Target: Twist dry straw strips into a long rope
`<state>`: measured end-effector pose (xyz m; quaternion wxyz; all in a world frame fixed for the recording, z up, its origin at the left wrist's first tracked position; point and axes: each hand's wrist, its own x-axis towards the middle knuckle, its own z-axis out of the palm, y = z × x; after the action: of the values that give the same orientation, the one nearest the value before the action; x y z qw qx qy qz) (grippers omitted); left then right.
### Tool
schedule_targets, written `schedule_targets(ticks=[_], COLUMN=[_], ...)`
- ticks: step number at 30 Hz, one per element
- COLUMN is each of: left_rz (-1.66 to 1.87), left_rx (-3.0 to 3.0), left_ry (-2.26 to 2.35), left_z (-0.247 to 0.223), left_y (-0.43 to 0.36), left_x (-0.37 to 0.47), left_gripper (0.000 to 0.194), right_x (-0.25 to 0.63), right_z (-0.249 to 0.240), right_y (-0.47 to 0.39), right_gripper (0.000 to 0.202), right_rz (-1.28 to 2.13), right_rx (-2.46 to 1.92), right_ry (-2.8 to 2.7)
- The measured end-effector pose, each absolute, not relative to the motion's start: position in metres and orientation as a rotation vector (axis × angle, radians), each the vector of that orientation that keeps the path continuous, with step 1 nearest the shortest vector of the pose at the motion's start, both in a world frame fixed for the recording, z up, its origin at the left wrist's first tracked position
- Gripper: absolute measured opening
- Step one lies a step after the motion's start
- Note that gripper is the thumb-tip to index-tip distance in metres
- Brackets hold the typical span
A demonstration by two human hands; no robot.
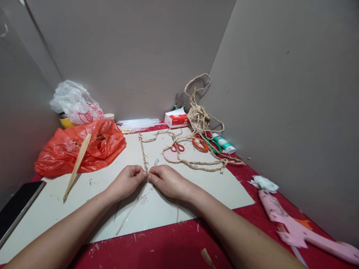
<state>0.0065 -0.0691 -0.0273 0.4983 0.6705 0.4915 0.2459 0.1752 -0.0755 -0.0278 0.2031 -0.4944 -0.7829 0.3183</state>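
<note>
My left hand (129, 182) and my right hand (165, 180) meet near the middle of a white board, fingers pinched on the near end of a braided straw cord (143, 153). From there the cord runs straight away from me, then turns right toward a tangled pile of the same cord (199, 117). Thin loose strands hang below both hands onto the board. My fingertips hide the exact end of the braid. Beyond my right hand, a loop of cord lies around small red-handled scissors (177, 147).
At left are a red plastic bag (84, 147), a folded straw strip (78, 164) and a dark phone (19, 209). A pink glue gun (303, 228) lies right. Orange-handled scissors (200, 143), a white-green tube (223, 143) and a red-white box (176, 118) sit farther back. Grey walls enclose the table.
</note>
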Motion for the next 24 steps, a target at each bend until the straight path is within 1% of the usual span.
schedule_targets(ticks=[5,8,10,12,14,19,24], left_rz=[0.603,0.616,0.63,0.647,0.665,0.663,0.676], left_rx=[1.588,1.592,1.582,1.544,1.487,1.375,1.302], left_ry=[1.169,1.176,1.179,1.168,1.152,1.164,1.161], left_z=[-0.03,-0.033,-0.034,-0.034,-0.034,-0.029,-0.024], left_y=[-0.068,-0.068,-0.068,-0.068,-0.069,-0.071,-0.074], left_x=[0.005,0.005,0.005,0.005,0.005,0.007,0.009], left_gripper=[0.034,0.032,0.031,0.029,0.028,0.025,0.024], right_x=[0.18,0.18,0.177,0.172,0.167,0.158,0.157], right_z=[-0.022,-0.018,-0.016,-0.017,-0.02,-0.026,-0.018], right_y=[-0.075,-0.076,-0.078,-0.082,-0.087,-0.098,-0.107], right_gripper=[0.024,0.02,0.021,0.023,0.024,0.026,0.028], right_rz=[0.886,1.091,1.267,1.346,1.294,0.932,0.705], right_rx=[-1.418,-1.441,-1.417,-1.401,-1.418,-1.472,-1.499], right_ry=[-2.154,-2.032,-1.953,-1.926,-1.973,-2.199,-2.328])
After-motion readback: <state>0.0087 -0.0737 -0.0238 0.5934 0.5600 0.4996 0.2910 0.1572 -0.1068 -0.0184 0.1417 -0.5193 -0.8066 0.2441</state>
